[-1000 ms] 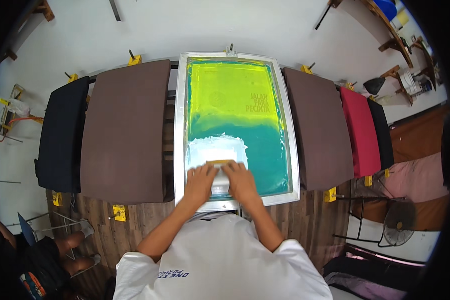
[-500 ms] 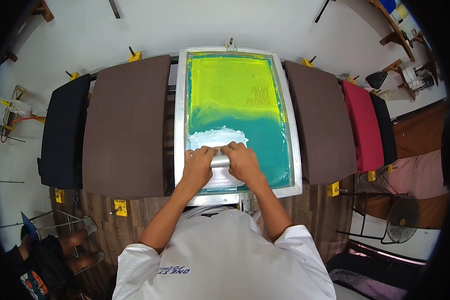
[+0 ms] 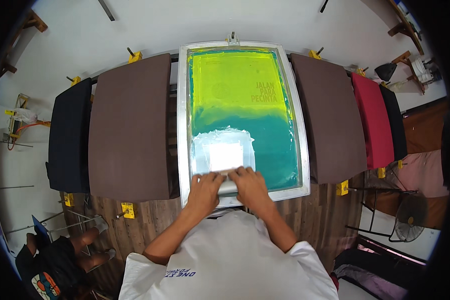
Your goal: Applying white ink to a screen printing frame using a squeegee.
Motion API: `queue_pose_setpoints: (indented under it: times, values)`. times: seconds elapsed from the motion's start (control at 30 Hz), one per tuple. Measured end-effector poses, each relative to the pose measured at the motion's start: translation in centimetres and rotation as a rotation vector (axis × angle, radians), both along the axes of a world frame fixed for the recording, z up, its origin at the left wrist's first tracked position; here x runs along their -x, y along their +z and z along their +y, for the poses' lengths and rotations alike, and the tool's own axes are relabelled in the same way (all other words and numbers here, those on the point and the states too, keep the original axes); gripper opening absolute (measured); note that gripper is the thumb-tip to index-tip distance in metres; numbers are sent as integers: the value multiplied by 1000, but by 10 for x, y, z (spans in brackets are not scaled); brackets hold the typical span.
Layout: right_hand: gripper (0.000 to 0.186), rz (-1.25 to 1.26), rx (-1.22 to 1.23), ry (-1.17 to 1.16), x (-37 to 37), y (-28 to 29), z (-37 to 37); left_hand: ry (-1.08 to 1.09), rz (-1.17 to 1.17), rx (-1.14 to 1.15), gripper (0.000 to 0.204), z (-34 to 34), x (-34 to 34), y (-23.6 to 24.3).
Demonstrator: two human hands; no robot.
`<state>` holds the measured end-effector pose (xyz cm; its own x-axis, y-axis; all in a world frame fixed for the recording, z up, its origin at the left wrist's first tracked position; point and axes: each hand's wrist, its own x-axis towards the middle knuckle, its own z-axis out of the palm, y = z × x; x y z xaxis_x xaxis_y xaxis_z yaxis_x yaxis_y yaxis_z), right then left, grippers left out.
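Note:
Both of my hands grip a metal-handled squeegee (image 3: 228, 187) near the close end of a screen printing frame (image 3: 183, 100). My left hand (image 3: 205, 190) closes over its left part, and my right hand (image 3: 251, 186) over its right. The blade is mostly hidden under my fingers. The frame has a silver rim and a mesh that is yellow-green at the far end and teal nearer me. Just beyond the squeegee, white ink (image 3: 202, 140) coats a patch of the mesh around a bright white rectangle (image 3: 226, 155).
Brown fabric-covered boards flank the frame, left (image 3: 130, 125) and right (image 3: 330, 120). A red board (image 3: 376, 120) and dark boards (image 3: 70, 135) lie further out. Yellow clamp blocks (image 3: 129, 210) line the rack. A seated person (image 3: 60, 260) is at lower left, a fan (image 3: 410, 220) at right.
My hands have drawn the squeegee toward me, to the near end of the frame. More of the white ink patch and its bright rectangle now shows.

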<state>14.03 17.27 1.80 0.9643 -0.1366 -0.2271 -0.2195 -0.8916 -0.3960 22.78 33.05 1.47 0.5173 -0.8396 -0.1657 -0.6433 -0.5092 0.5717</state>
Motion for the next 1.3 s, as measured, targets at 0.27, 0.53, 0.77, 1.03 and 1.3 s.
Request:
queue_pose_setpoints:
  times: [0.27,0.53,0.77,1.03,1.3]
  values:
    - [43,-236,127,-45,-23,-34,-5,70,-182,112,61,-15,-17,-32]
    - [53,-16,-54,-16,21,-4,14,-6,45,12,69,12,17,4]
    - [34,-15,13,25,-72,-2,-37,45,-77,237,43,-31,-67,-27]
    - [39,174,-12,-47,-117,-6,-60,52,131,-32,41,-63,-112,-20]
    - [36,-13,14,-51,-88,-25,-44,45,-21,133,31,-48,-84,-39]
